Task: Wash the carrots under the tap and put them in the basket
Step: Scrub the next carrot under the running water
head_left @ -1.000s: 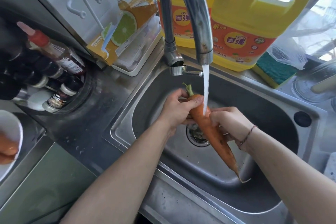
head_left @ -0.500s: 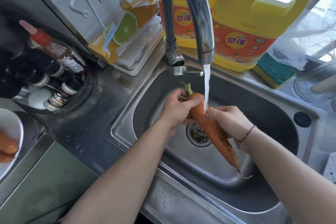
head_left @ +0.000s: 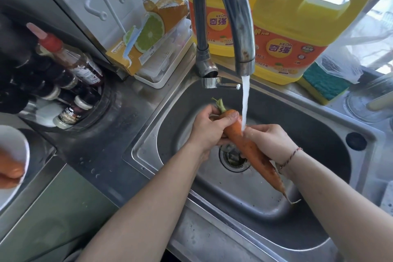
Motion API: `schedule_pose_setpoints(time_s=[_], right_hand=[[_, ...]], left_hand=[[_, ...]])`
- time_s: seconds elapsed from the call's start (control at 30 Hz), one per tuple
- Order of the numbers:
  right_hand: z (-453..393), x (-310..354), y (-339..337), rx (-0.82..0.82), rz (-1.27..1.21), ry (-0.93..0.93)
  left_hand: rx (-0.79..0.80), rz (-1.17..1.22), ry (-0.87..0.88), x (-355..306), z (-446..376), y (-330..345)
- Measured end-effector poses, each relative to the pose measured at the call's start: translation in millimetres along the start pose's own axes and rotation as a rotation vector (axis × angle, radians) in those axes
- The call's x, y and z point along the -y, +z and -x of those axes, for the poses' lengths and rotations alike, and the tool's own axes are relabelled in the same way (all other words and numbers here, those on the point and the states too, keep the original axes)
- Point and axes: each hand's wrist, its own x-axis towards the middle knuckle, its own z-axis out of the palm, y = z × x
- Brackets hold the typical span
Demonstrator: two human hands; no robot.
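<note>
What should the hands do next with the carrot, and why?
Probably slide the carrot up so its lower half meets the water. The stream hits only near the top, between the left hand and right hand, and dark specks still show near the thin tip.

I see open basin on the right side of the sink (head_left: pixel 314 132), while the tap (head_left: pixel 223 17) arches overhead and yellow jugs (head_left: pixel 297 27) crowd the back ledge.
</note>
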Motion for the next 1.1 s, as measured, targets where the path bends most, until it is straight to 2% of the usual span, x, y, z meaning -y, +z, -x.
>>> schedule_pose_setpoints(time_s=[0.5, 0.93, 1.1], right_hand=[[3.3, -4.8, -0.9, -0.006, 0.0, 0.027], [8.4, -0.3, 3.1, -0.028, -0.108, -0.034], [11.7, 5.8, 5.1, -0.027, -0.071, -0.063]], left_hand=[[-0.003, 0.068, -0.021, 6.9, 6.5, 1.9], [-0.038, 0.19, -0.05, 11.4, 8.8, 4.7], [-0.046, 0.203, -0.039, 6.7, 8.7, 1.9]])
